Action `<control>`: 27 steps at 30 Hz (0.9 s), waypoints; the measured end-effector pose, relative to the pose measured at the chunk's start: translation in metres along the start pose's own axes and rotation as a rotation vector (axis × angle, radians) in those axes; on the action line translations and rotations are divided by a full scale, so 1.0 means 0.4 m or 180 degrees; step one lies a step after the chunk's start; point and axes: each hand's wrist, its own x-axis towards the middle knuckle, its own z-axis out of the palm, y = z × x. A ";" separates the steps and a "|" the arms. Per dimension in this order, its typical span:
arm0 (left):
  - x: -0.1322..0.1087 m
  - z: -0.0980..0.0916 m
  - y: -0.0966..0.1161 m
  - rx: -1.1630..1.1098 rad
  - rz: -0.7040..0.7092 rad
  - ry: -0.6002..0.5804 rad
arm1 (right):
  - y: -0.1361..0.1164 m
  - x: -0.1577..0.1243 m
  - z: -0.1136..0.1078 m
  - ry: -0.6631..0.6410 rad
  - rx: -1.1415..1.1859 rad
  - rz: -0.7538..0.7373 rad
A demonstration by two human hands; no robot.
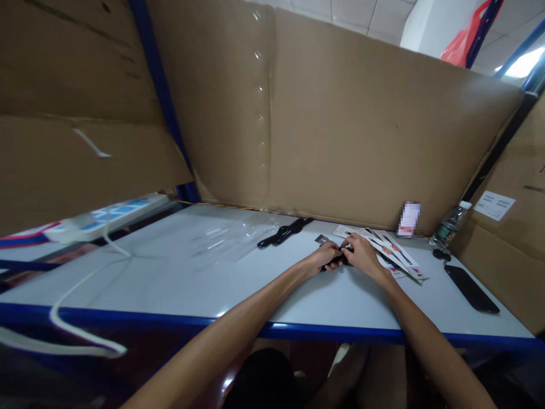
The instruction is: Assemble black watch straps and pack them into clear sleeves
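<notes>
My left hand [326, 255] and my right hand [361, 253] meet on the table [170, 284], fingers closed together on a small black strap-like item [340, 259] pinched between them. Just behind my right hand lies a fan of printed cards [394, 253] showing watch straps. A loose pile of black straps [283, 233] rests further back to the left of my hands. Most of the held item is hidden by my fingers.
Clear plastic bags [225, 236] lie left of the straps. A black phone [472, 288] sits at the right, a water bottle [450, 224] and a small black object [441, 255] behind it. Cardboard walls [340, 125] surround the table. A power strip [114, 215] and white cable [76, 289] are at left.
</notes>
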 end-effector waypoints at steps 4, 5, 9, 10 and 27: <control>-0.001 0.002 0.002 0.0026 -0.0016 0.0007 | 0.004 0.001 -0.002 -0.0014 0.0010 -0.0169; -0.001 0.002 0.002 0.0038 -0.0004 0.0016 | 0.004 0.002 -0.003 -0.0018 -0.0002 -0.0173; 0.000 0.001 0.001 0.0090 0.0033 -0.0045 | 0.001 0.000 -0.007 -0.0019 -0.0092 0.0009; 0.000 0.001 0.000 0.0094 0.0036 -0.0068 | 0.000 -0.002 -0.007 -0.0033 -0.0103 0.0068; -0.002 0.002 0.004 0.0091 0.0038 -0.0105 | 0.001 -0.002 0.001 0.0043 0.0120 -0.0062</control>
